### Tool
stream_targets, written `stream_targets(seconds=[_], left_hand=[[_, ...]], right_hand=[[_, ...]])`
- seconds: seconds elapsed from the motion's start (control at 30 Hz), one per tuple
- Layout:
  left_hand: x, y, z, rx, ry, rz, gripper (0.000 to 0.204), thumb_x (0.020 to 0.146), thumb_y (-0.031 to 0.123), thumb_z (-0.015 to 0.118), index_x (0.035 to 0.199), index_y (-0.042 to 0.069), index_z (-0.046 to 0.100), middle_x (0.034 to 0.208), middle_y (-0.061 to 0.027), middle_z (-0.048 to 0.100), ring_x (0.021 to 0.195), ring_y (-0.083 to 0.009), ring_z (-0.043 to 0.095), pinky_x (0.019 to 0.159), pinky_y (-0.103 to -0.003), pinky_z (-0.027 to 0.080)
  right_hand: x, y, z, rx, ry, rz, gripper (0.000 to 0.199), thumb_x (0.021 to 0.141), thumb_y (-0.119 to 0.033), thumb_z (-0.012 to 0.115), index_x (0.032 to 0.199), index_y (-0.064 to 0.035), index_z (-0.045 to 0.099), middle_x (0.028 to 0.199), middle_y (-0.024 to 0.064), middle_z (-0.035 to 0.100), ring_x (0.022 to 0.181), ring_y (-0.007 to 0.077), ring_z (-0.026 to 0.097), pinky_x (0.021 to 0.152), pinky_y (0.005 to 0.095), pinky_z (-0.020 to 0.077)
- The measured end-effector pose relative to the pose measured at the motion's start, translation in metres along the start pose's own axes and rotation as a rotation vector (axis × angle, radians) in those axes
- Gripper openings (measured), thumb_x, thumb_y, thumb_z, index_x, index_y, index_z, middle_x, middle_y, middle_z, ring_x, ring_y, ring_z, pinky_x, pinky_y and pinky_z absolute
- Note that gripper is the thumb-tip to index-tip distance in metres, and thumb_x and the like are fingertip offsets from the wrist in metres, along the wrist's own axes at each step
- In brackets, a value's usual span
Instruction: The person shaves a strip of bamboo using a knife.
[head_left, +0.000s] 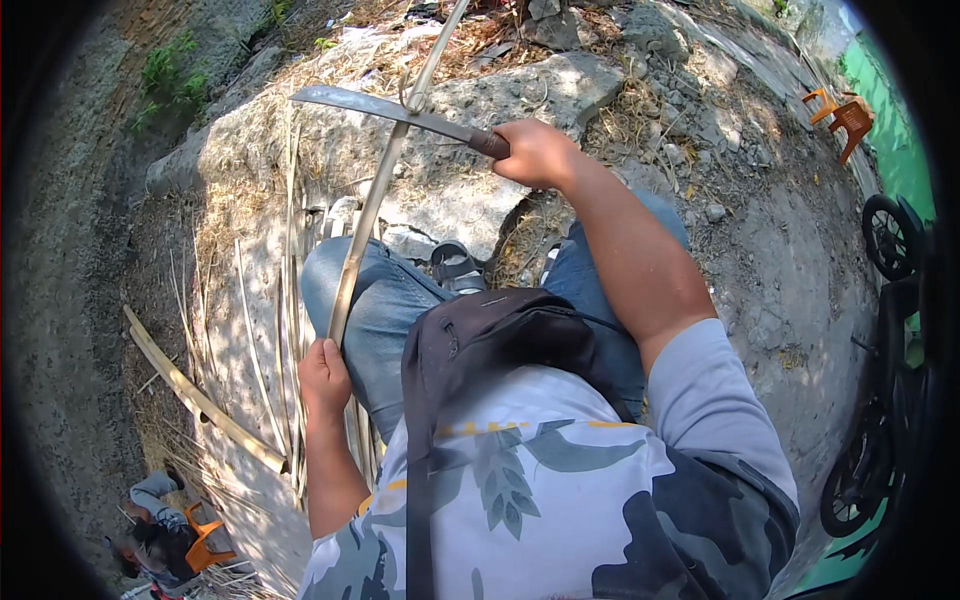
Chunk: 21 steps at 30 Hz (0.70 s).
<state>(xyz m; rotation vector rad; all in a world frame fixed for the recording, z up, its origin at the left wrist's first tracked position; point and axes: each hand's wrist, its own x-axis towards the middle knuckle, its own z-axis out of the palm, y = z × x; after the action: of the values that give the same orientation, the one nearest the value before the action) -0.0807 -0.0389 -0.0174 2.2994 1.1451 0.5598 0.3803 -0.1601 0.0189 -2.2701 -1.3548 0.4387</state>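
My left hand (325,375) is closed round the near end of a long pale bamboo strip (368,222), which slants up past my left knee toward the top of the view. In my right hand (532,152) is the brown handle of a machete (352,99). Its long, slightly curved blade points left and lies across the strip, well ahead of my left hand. A thin curl of shaving (405,92) stands up beside the blade where the two cross.
Cut strips (290,300) and a split bamboo pole (205,405) lie at my left. Broken concrete slabs (470,130) are ahead. A motorcycle (880,380) and orange chair (842,122) stand right. Another person (160,530) is at lower left, by an orange chair (207,540).
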Motion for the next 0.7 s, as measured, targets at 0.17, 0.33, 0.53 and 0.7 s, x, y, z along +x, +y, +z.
stream_targets(seconds=[0.17, 0.33, 0.53, 0.7], left_hand=[[0.001, -0.002, 0.0, 0.012, 0.0, 0.017, 0.041, 0.107, 0.027, 0.053, 0.076, -0.001, 0.051, 0.059, -0.0185, 0.048, 0.051, -0.0256, 0.047, 0.053, -0.042, 0.039], [0.002, 0.001, -0.006, 0.026, -0.04, 0.02, 0.043, 0.106, 0.03, 0.059, 0.076, 0.0, 0.051, 0.057, -0.0131, 0.048, 0.053, -0.017, 0.046, 0.052, -0.038, 0.038], [-0.001, 0.008, -0.028, -0.215, -0.251, -0.235, 0.037, 0.105, 0.026, 0.065, 0.078, 0.003, 0.053, 0.063, -0.0023, 0.053, 0.058, -0.0097, 0.047, 0.052, -0.03, 0.039], [-0.009, 0.004, -0.033, -0.462, -0.418, -0.418, 0.027, 0.104, 0.028, 0.066, 0.094, 0.005, 0.057, 0.074, 0.0012, 0.057, 0.06, -0.0059, 0.05, 0.055, -0.024, 0.04]], right_hand=[[0.006, 0.006, -0.003, 0.067, -0.15, -0.003, 0.035, 0.079, -0.032, 0.071, 0.103, -0.0059, 0.071, 0.105, 0.0206, 0.072, 0.103, 0.0374, 0.069, 0.091, 0.0484, 0.0532], [-0.002, 0.002, -0.002, 0.057, -0.006, -0.015, 0.028, 0.078, -0.029, 0.073, 0.093, -0.0062, 0.068, 0.087, 0.0184, 0.072, 0.087, 0.037, 0.07, 0.078, 0.0471, 0.0527], [-0.012, -0.003, -0.008, 0.002, 0.041, -0.07, 0.022, 0.078, -0.027, 0.072, 0.091, -0.0094, 0.069, 0.086, 0.0157, 0.072, 0.087, 0.037, 0.07, 0.078, 0.0485, 0.0535], [-0.012, -0.014, -0.012, -0.086, -0.073, -0.02, 0.024, 0.079, -0.026, 0.07, 0.099, -0.0133, 0.072, 0.099, 0.0115, 0.074, 0.098, 0.0344, 0.071, 0.086, 0.0478, 0.0556]])
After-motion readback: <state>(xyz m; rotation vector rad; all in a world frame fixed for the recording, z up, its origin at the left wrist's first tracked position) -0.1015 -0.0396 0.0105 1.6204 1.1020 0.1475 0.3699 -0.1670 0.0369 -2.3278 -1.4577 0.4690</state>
